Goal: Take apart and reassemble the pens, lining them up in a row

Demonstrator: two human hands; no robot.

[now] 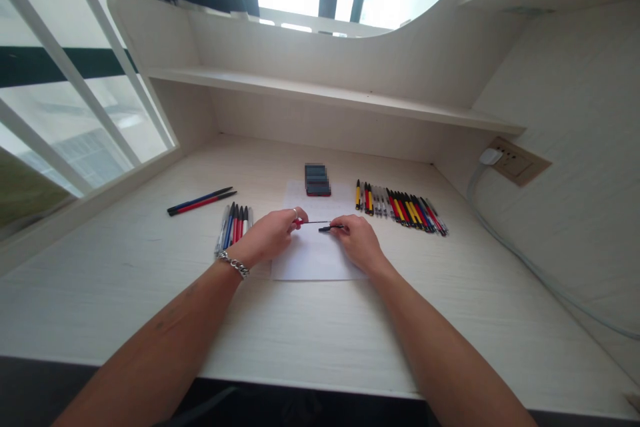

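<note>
Pinching over the paper: left hand, nearly closed, a red piece; right hand, likewise, a black piece; the rod is best kept level.

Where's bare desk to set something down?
Free on the white desk: front middle, between its edge and the white paper sheet; left, nearside of the paired blue and red pens; right, between the multicoloured pen row and grey cable. Crowded: sheet's middle, where left hand and right hand hold slim pen parts.
</note>
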